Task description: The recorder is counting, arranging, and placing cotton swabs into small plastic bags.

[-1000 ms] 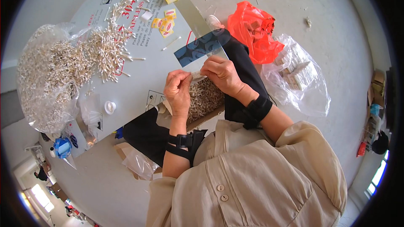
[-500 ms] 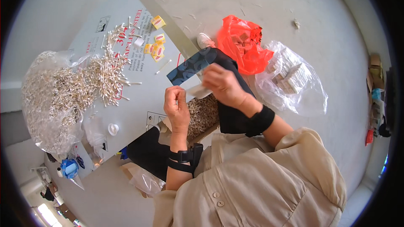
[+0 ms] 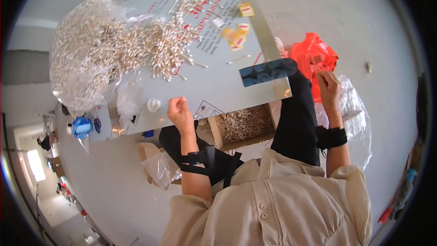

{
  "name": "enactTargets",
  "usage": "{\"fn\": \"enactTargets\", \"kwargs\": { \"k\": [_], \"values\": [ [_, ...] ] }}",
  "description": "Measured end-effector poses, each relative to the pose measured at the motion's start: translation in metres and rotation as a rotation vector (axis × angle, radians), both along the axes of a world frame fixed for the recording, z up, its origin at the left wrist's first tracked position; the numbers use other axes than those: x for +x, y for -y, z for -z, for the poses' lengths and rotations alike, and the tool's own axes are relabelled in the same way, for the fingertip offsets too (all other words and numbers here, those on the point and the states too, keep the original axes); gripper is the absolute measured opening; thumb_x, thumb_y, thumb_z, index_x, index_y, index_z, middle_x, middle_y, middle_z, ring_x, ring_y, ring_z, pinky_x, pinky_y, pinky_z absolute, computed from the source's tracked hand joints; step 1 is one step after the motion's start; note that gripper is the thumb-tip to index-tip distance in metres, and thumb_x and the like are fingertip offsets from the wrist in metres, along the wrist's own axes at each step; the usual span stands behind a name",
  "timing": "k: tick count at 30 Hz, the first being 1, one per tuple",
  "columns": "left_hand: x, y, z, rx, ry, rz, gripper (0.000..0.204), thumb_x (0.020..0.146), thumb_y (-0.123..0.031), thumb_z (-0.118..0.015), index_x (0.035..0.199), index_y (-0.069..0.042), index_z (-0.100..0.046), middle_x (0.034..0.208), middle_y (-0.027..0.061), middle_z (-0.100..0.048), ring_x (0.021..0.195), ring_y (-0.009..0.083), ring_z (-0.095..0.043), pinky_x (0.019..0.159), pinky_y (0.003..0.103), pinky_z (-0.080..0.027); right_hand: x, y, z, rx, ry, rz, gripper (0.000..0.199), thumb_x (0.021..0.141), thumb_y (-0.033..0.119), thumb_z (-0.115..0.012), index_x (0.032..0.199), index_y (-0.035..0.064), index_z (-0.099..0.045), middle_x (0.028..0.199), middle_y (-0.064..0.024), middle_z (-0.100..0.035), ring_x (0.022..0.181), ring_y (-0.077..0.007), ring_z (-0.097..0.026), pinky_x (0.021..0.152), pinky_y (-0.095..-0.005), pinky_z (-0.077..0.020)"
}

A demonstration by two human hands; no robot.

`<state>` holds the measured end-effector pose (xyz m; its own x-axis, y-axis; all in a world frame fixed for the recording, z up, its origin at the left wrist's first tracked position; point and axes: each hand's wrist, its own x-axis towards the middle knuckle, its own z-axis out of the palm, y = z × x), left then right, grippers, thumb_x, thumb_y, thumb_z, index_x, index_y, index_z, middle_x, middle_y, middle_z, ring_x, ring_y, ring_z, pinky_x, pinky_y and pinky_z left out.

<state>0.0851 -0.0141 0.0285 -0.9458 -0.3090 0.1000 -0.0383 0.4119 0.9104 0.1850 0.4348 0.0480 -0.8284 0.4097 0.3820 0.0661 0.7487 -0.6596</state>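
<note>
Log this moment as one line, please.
left hand: curled near white round piece | right hand: overlapping red bag in view | swabs: heaped on table, more in cardboard box

Swab heap (image 3: 166, 48) on table (image 3: 214, 89), bag (image 3: 84, 64) left of it, packets (image 3: 238, 44) right, carton (image 3: 215, 132) between legs (image 3: 296, 125)

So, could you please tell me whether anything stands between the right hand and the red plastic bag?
Nothing visible does: the right hand overlaps the red plastic bag in this view, though contact cannot be told. The clear bag lies mostly farther right.
</note>
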Motion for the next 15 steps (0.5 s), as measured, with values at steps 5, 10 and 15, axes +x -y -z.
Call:
{"fn": "enactTargets", "kwargs": {
  "k": [5,10,15],
  "values": [
    [-0.024,0.084,-0.012,-0.386,-0.12,-0.359,0.009,0.083,-0.006,-0.07,0.085,0.0,-0.064,0.077,0.0068,-0.064,0.071,0.0182,-0.059,0.067,0.031,-0.049,-0.014,0.061,-0.009,-0.104,0.105,-0.262,0.006,0.081,-0.002,-0.065,0.087,-0.002,-0.065,0.082,-0.0155,-0.063,0.076,-0.0329,-0.065,0.067,-0.0352,-0.0513],
    [-0.033,0.117,-0.018,-0.589,0.071,-0.311,0.012,0.078,-0.011,-0.073,0.085,-0.003,-0.067,0.08,0.0098,-0.063,0.074,0.0242,-0.06,0.069,0.037,-0.049,-0.031,0.105,-0.021,-0.113,0.183,-0.524,0.006,0.079,-0.002,-0.066,0.085,-0.0019,-0.064,0.081,-0.0157,-0.062,0.075,-0.035,-0.064,0.065,-0.0364,-0.0518],
    [-0.042,0.118,-0.003,-0.669,0.059,-0.134,0.017,0.077,-0.016,-0.075,0.084,-0.003,-0.068,0.076,0.0104,-0.061,0.071,0.0234,-0.059,0.067,0.037,-0.048,-0.036,0.135,-0.016,-0.15,0.192,-0.607,0.006,0.08,-0.001,-0.067,0.085,-0.0008,-0.064,0.081,-0.0147,-0.064,0.074,-0.0345,-0.064,0.066,-0.0372,-0.0522]
  ]
}}
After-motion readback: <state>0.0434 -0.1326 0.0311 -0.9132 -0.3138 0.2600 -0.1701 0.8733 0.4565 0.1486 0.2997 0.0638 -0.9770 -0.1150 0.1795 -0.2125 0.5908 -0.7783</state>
